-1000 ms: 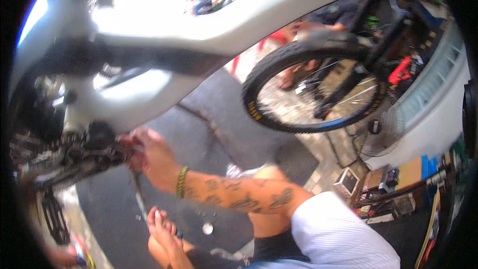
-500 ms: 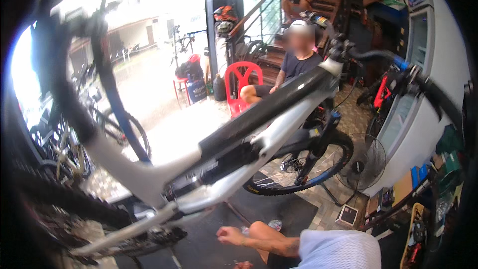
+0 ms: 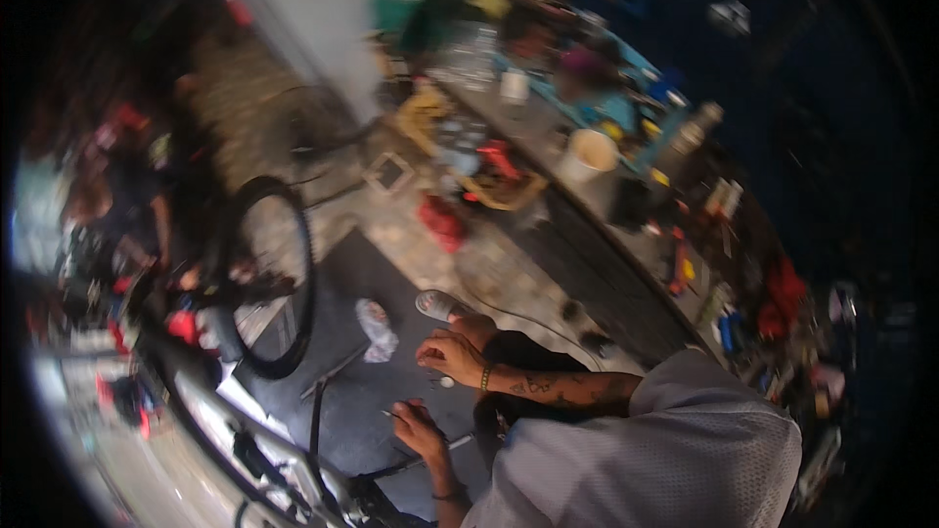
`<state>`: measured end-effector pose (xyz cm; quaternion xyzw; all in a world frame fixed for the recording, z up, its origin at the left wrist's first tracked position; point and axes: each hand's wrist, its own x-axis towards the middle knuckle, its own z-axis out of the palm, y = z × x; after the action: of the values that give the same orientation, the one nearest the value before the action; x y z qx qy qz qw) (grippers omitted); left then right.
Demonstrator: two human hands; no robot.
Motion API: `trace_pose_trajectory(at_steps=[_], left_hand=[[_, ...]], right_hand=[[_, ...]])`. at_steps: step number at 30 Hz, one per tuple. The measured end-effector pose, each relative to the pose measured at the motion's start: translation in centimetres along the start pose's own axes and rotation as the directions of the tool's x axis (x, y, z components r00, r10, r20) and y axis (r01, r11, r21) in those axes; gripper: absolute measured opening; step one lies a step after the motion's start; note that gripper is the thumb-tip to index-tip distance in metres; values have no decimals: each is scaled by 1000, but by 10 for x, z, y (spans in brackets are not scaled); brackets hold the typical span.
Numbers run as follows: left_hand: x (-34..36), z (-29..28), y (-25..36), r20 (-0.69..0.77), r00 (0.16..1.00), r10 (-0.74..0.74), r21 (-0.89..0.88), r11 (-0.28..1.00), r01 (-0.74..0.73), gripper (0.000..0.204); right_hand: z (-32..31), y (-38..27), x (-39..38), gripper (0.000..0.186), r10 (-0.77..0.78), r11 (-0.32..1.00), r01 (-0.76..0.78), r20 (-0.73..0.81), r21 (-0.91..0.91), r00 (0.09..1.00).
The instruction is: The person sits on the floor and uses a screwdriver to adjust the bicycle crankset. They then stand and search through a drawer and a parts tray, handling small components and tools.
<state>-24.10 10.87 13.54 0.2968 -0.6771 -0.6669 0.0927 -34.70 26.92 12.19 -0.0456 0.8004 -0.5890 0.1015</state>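
My right hand [image 3: 453,356] reaches in from the right on a tattooed forearm with a beaded bracelet. Its fingers are bent and drawn together; whatever they hold is too small to make out. Just below it shows a small round pale object [image 3: 447,382]; whether it is held cannot be told. Lower down, my left hand [image 3: 421,430] is closed, with a small thin light-coloured piece [image 3: 389,414] poking out from the fingertips. Both hands are apart from the bicycle [image 3: 210,396] at the lower left. A crumpled clear plastic bag [image 3: 376,330] lies on the dark mat [image 3: 342,279] beyond them.
The bicycle's front wheel [image 3: 306,284] stands left of the mat. A workbench [image 3: 626,254] cluttered with tools runs along the right, with a white tub [image 3: 590,154] on it. A red bundle [image 3: 442,223] and a fan [image 3: 311,127] are on the floor.
My view has swung right and downward, from the bicycle frame and seated people to the workbench and floor. Both hands now show more fully, nearer the middle of the picture.
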Motion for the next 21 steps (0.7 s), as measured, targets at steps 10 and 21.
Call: trace_pose_trajectory(at_steps=[10, 21], left_hand=[[8, 161, 40, 481, 875, -62, 328, 938, -114, 51], [24, 265, 8, 423, 884, -198, 361, 932, 36, 55]], right_hand=[[-289, -115, -96, 22, 17, 980, -147, -690, -130, 723], [-472, 3, -2, 17, -38, 830, -330, -637, -449, 770]])
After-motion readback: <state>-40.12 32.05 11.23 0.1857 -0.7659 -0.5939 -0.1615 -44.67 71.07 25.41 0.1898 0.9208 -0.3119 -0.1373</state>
